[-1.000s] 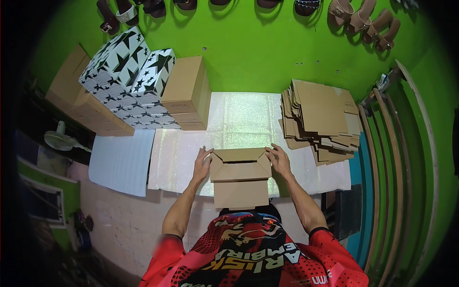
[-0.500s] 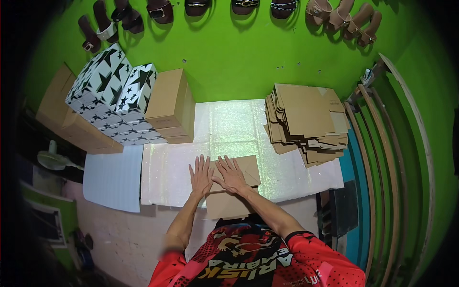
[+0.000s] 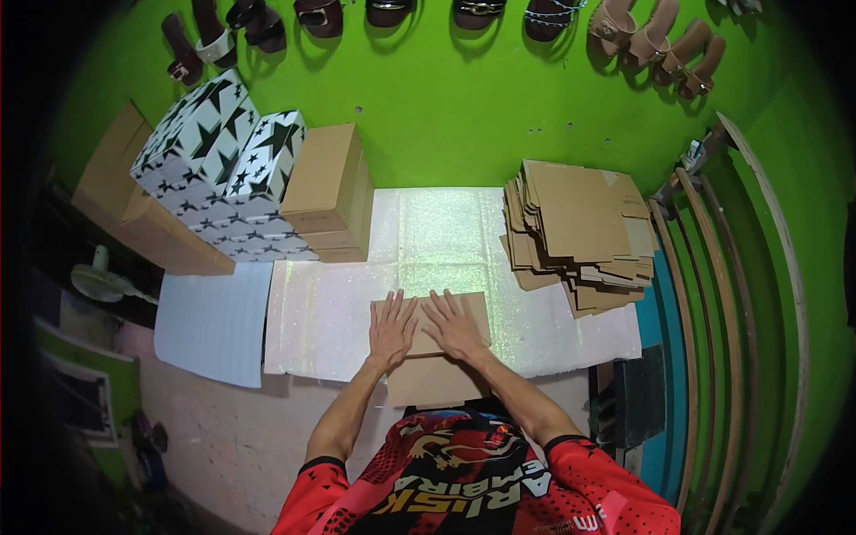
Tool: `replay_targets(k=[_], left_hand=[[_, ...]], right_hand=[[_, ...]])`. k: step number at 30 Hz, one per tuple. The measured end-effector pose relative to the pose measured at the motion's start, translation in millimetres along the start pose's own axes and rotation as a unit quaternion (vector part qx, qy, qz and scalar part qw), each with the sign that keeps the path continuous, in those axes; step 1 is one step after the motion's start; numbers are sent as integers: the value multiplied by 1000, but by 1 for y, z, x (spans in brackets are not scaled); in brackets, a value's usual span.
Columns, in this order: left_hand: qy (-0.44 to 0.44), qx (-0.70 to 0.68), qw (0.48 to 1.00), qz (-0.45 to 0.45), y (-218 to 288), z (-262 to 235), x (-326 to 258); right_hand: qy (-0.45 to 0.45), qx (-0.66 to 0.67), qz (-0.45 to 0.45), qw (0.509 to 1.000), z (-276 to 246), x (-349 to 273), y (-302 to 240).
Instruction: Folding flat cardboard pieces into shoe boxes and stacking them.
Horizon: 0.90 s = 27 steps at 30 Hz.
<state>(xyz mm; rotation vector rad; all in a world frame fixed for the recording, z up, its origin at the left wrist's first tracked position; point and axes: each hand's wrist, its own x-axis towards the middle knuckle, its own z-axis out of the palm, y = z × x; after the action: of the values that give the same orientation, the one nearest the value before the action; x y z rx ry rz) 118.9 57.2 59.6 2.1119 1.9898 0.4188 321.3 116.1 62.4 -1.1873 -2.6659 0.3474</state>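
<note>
Head view: hands (image 3: 390,337) (image 3: 456,333) flat on rectangular matte cardboard (image 3: 437,379).

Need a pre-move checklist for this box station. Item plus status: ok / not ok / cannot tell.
1. Left hand laid flat on the cardboard box, fingers spread: ok.
2. Right hand laid flat on it too, not overlapping the left: ok.
3. Front panel tucked in: not ok, it sticks out toward the person.
4. Inside of the box: cannot tell, cardboard and hands cover it.
5. Stack of flat cardboard apart from both hands: ok, it sits toward the right of the table.
6. Star-patterned boxes apart from both hands: ok, piled at the left.
</note>
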Motion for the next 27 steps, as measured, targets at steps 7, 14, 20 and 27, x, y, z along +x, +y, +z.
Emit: replay_targets(k=[7,14,20,27], left_hand=[[11,-53,983,-175,-28,-8,-25],[62,-21,997,-47,0,-16,-40],[-9,-30,999,1,37,-5,-68],[-14,-57,998,-19,35,4,-76]], right_hand=[[-33,-27,117,992,-29,-8,55],[13,26,68,997,-24,-2,59],[-75,-17,128,989,-49,5,50],[-56,106,95,988,-40,17,43]])
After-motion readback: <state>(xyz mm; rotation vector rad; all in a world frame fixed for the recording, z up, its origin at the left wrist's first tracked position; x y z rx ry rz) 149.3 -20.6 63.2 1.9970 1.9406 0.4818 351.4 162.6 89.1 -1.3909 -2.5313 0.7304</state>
